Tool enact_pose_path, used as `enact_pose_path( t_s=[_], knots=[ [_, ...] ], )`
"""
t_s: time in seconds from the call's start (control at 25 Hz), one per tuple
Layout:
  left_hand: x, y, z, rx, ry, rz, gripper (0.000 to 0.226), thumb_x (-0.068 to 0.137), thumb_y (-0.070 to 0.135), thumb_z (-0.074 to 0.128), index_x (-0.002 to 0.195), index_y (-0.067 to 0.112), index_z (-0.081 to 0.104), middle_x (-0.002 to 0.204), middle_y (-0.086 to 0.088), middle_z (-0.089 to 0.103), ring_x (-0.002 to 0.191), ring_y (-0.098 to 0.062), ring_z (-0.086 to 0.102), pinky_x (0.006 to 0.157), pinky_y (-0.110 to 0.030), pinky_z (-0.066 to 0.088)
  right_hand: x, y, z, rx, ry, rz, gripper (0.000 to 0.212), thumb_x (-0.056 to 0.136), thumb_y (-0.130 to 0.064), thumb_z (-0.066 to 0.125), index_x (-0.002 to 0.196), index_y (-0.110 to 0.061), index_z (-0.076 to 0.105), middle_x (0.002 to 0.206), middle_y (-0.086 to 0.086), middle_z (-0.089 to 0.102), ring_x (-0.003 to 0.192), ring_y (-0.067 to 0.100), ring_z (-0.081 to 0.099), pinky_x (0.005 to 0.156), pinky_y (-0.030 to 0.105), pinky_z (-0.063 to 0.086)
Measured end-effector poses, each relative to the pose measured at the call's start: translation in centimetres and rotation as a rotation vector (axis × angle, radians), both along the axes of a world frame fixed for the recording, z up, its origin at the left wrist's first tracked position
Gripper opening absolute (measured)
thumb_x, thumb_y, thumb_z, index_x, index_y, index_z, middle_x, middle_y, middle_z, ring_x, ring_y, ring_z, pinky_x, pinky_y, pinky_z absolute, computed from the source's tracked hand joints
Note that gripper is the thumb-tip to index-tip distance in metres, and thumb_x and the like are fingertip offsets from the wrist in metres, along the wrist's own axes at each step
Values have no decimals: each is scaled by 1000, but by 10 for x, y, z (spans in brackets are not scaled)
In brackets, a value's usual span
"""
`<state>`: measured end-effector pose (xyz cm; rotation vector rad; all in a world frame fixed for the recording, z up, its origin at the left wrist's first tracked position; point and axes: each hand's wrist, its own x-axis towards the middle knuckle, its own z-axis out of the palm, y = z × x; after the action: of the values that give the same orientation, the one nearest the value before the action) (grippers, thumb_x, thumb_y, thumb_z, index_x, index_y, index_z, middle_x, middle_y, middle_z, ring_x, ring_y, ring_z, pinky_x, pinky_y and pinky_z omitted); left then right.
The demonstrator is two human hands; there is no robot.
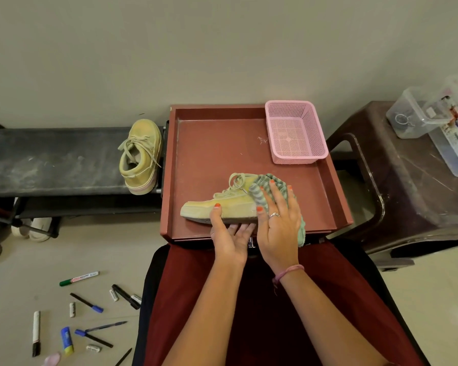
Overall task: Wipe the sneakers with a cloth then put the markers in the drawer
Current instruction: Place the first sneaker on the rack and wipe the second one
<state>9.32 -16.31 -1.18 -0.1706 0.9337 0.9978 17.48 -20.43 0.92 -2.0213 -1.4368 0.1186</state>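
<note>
A shallow reddish-brown drawer lies pulled open in front of the person. A pink perforated plastic basket sits in its far right corner. To the left of the drawer stands a low black shoe rack, dusty on top, and at its right end rests a pale yellow lace-up sneaker, toe toward the wall and heel opening toward the camera. A dark brown plastic stool stands to the right, carrying clear plastic storage boxes. On the tiled floor at lower left lie scattered markers and pens (a green-capped white marker, a blue-capped black pen, a white marker with a black cap among them), well apart from the drawer.

A second pale yellow sneaker is held over the drawer's near edge. Its long axis runs left to right, toe pointing left, sole toward the person, laces on the far side.

The left hand supports the shoe from below, palm up, thumb hooked over the side panel and fingers under the sole. The right hand lies with fingers spread, pressing a green and grey striped cloth against the heel end; a corner of the cloth hangs below the palm's right edge. Both forearms reach forward over a dark red lap.
</note>
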Motion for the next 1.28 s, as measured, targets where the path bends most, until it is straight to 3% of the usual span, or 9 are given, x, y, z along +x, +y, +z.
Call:
enact_pose_path(
  t_s=[0.28, 0.48, 0.68, 0.76, 0.84, 0.92, 1.08, 1.16, 1.28],
  knots=[
    [-9, 6, -1, -11, -7, 14, 55, 86, 37, 65, 131, 12, 46, 126, -24, 55, 110, -39, 60, 99, -59, 45, 23, 9, 6, 108, 903, 13, 46, 98, -40, 40, 143, -29, 38, 148, -5, 41, 136, 10, 38, 112, 40, 33],
    [-12, 6, 5, -32, 42, -2, 59, 88, 41, 62, 136, 13, 42, 138, -24, 44, 122, -40, 51, 98, -56, 47, 23, 12, 23, 41, 1200, -178, 31, 100, -33, 41, 126, -21, 55, 121, 6, 64, 114, 22, 60, 94, 34, 50],
    [-15, 11, 10, 8, 53, 14, 68, 88, 44, 63, 144, 18, 35, 144, -21, 40, 122, -37, 53, 85, -49, 55, 8, 2, 24, -27, 319, 187, 42, 101, -37, 31, 143, -42, 28, 156, -11, 20, 146, 9, 9, 118, 31, 12],
    [-16, 13, 11, 35, 58, 33, 68, 88, 39, 65, 145, 25, 31, 137, -19, 49, 115, -32, 59, 73, -45, 59, 2, 0, 22, -57, -45, 245, 43, 99, -34, 34, 142, -33, 40, 154, -16, 24, 147, 17, 1, 117, 40, 9],
    [-16, 13, 9, 55, 60, 49, 66, 89, 36, 65, 144, 32, 30, 134, -19, 52, 113, -33, 60, 68, -44, 59, -2, 0, 21, -9, -75, 248, 41, 99, -28, 38, 139, -30, 44, 150, -19, 31, 146, 18, 6, 117, 44, 12],
    [-14, 12, 6, 60, 61, 36, 67, 87, 37, 67, 144, 34, 31, 135, -21, 50, 114, -36, 60, 73, -52, 58, 2, 3, 15, 81, 195, 152, 41, 99, -32, 35, 139, -31, 41, 148, -16, 34, 145, 15, 15, 117, 41, 18],
    [-16, 13, 6, 24, 23, 18, 73, 81, 41, 72, 142, 28, 36, 135, -23, 48, 117, -38, 56, 73, -51, 58, 2, 2, 10, 294, 1209, -89, 40, 101, -36, 38, 134, -17, 49, 125, -1, 61, 116, 22, 56, 95, 37, 46],
    [-16, 13, 19, 21, -32, 16, 56, 84, 43, 68, 131, 19, 47, 127, -23, 53, 110, -35, 60, 79, -52, 56, -9, 2, 16, 320, 1592, -222, 40, 101, -35, 37, 130, -11, 52, 124, 10, 62, 118, 30, 57, 97, 37, 46],
    [-12, 9, 40, -15, -77, 6, 31, 92, 43, 56, 102, 14, 56, 105, -19, 59, 93, -30, 62, 87, -53, 52, -18, 2, 27, 297, 1795, -255, 46, 99, -40, 38, 132, -10, 52, 130, 15, 58, 122, 29, 54, 106, 43, 39]
  ],
)
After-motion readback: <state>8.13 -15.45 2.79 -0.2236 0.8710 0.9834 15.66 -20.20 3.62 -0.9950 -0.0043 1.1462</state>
